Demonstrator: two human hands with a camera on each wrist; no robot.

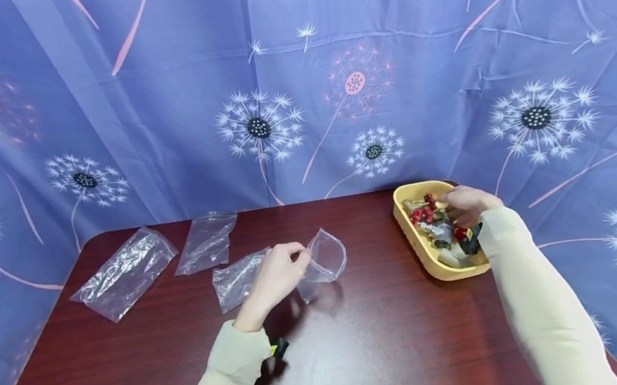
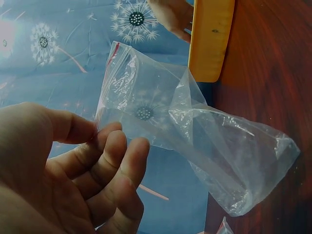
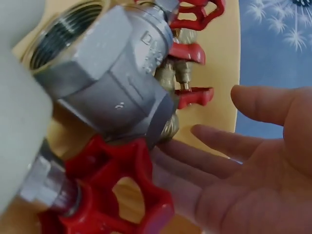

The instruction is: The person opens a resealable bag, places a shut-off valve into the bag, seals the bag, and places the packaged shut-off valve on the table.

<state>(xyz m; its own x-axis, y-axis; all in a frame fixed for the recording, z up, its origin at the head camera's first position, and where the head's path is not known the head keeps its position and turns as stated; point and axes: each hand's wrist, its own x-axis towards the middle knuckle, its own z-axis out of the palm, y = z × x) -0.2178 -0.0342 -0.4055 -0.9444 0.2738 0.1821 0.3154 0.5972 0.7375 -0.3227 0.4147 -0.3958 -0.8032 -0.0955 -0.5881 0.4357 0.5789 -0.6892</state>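
My left hand (image 1: 278, 276) pinches the mouth of a clear zip bag (image 2: 146, 83) between thumb and forefinger. The bag hangs over the table, its mouth spread open in the head view. My right hand (image 1: 466, 201) is inside the far right part of a yellow basket (image 1: 418, 255). In the right wrist view its fingers (image 3: 214, 141) are loosely extended beside the fittings, gripping nothing visible. Next to them lie a grey metal valve body (image 3: 112, 83), a red handwheel (image 3: 105, 168) and smaller brass valves with red handles (image 3: 190, 52). Some fingertips are hidden behind the fittings.
Flat clear bags lie on the dark red table (image 1: 382, 336): one at far left (image 1: 126, 273), another beside it (image 1: 208, 242), a third (image 1: 238, 281) behind the left hand. Pale fittings (image 1: 453, 257) fill the basket's near end. A blue dandelion-print cloth (image 1: 306, 173) hangs behind.
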